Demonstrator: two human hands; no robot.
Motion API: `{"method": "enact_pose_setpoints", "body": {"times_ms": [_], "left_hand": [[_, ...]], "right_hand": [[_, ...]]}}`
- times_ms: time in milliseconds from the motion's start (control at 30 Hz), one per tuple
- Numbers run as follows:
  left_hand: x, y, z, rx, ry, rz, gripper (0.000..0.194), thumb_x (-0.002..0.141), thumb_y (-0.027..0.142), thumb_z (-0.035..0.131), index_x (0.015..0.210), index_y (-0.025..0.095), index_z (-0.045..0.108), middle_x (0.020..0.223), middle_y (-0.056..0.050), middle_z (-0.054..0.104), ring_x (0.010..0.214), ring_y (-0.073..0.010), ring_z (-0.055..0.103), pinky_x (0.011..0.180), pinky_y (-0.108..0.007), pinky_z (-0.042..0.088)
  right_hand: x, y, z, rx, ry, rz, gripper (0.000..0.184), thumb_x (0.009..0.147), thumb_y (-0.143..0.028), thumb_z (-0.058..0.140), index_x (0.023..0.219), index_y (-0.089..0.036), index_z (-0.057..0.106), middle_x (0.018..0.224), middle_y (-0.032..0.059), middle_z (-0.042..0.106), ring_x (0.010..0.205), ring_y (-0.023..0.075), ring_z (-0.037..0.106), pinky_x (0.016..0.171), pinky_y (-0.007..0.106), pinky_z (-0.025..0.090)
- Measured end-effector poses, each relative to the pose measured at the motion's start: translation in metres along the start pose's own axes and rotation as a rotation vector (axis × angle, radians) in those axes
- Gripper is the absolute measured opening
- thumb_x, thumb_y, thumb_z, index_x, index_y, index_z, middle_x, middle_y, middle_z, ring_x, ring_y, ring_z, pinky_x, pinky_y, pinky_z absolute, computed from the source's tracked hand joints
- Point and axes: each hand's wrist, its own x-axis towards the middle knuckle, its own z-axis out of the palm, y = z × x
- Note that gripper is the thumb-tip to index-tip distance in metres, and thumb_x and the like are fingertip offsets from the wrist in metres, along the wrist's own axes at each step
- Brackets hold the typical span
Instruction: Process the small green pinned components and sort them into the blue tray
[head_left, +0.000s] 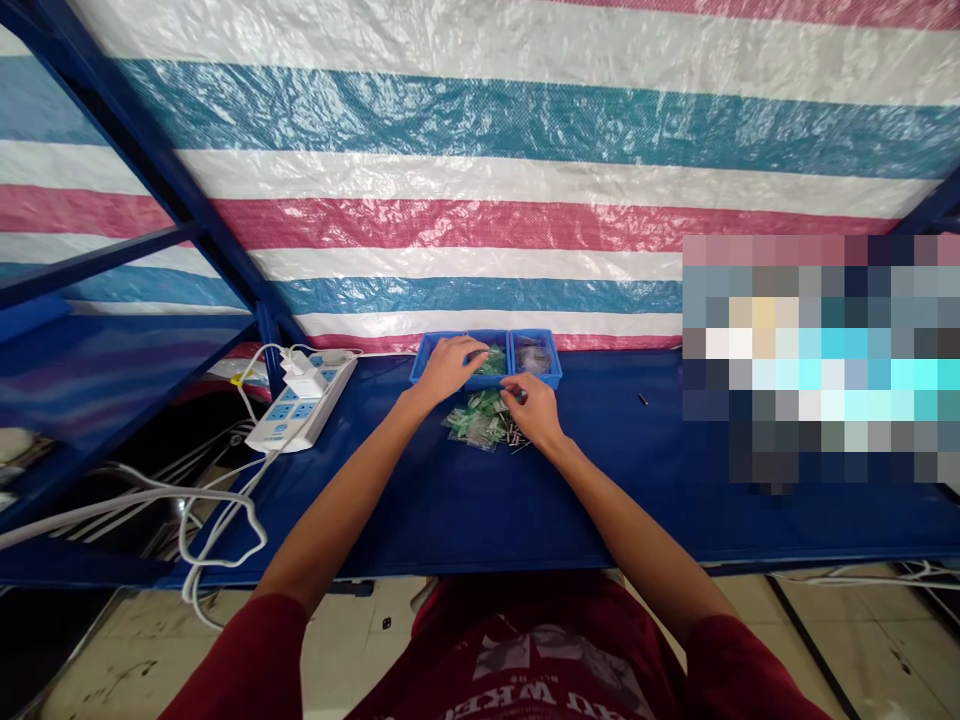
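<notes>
My left hand (448, 366) is over the left and middle blue bins (424, 368), its fingers stretched to the right and apart from the thumb. Nothing shows between them. Small green-and-clear plastic packets (492, 361) lie in the middle bin, under my left fingertips. My right hand (535, 408) is just in front of the bins, thumb and fingers pinched together; what they hold is too small to make out. Below it lie a loose pile of similar green-and-clear packets (476, 422) and several thin dark metal pieces (517, 436), partly covered by the hand.
The right blue bin (556, 372) holds clear plastic bags (532, 357). A white power strip (296, 412) with a plugged-in charger (304, 377) and trailing white cables (217, 490) is at the left. One small dark piece (643, 399) lies right on the blue table (480, 520). The far right is pixelated.
</notes>
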Motion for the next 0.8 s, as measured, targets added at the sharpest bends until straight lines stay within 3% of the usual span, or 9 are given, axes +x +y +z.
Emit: {"method": "enact_pose_setpoints", "body": {"times_ms": [67, 167, 300, 533, 800], "left_hand": [[-0.014, 0.007, -0.008, -0.046, -0.042, -0.031, 0.028, 0.093, 0.033, 0.048, 0.101, 0.018, 0.071, 0.099, -0.007, 0.072, 0.085, -0.0189, 0.065, 0.079, -0.029, 0.045], [-0.033, 0.010, -0.016, -0.062, -0.281, -0.048, 0.030, 0.087, 0.039, 0.056, 0.101, 0.018, 0.071, 0.088, -0.005, 0.071, 0.076, -0.0185, 0.064, 0.071, -0.027, 0.045], [-0.045, 0.007, -0.015, -0.020, -0.421, -0.038, 0.038, 0.083, 0.047, 0.059, 0.105, 0.017, 0.070, 0.094, -0.007, 0.070, 0.079, -0.0209, 0.063, 0.068, -0.027, 0.044], [-0.053, -0.003, -0.003, -0.090, -0.445, -0.099, 0.034, 0.082, 0.045, 0.058, 0.095, 0.016, 0.070, 0.086, -0.007, 0.070, 0.074, -0.0197, 0.063, 0.066, -0.026, 0.044], [-0.057, -0.008, 0.004, -0.127, -0.392, -0.094, 0.031, 0.082, 0.046, 0.057, 0.088, 0.018, 0.069, 0.080, -0.006, 0.069, 0.070, -0.0198, 0.062, 0.063, -0.027, 0.042]], "right_hand": [[0.001, 0.004, 0.002, -0.125, -0.083, 0.005, 0.014, 0.080, -0.017, 0.061, 0.091, -0.019, 0.069, 0.089, 0.0055, 0.065, 0.087, 0.0217, 0.060, 0.079, 0.034, 0.049], [0.000, 0.010, 0.005, -0.249, -0.170, 0.007, 0.017, 0.079, -0.020, 0.066, 0.096, -0.018, 0.070, 0.096, 0.0088, 0.063, 0.097, 0.0253, 0.057, 0.084, 0.037, 0.047], [-0.002, 0.014, 0.009, -0.316, -0.232, 0.007, 0.018, 0.081, -0.023, 0.067, 0.099, -0.019, 0.070, 0.097, 0.0094, 0.063, 0.096, 0.0255, 0.056, 0.083, 0.036, 0.046], [0.000, 0.015, 0.011, -0.341, -0.247, 0.039, 0.017, 0.086, -0.027, 0.062, 0.098, -0.017, 0.070, 0.095, 0.0101, 0.063, 0.095, 0.0255, 0.056, 0.082, 0.036, 0.044], [-0.001, 0.018, 0.018, -0.248, -0.162, 0.049, 0.006, 0.083, -0.019, 0.063, 0.078, -0.019, 0.066, 0.086, 0.0069, 0.061, 0.088, 0.0240, 0.054, 0.080, 0.036, 0.043]]}}
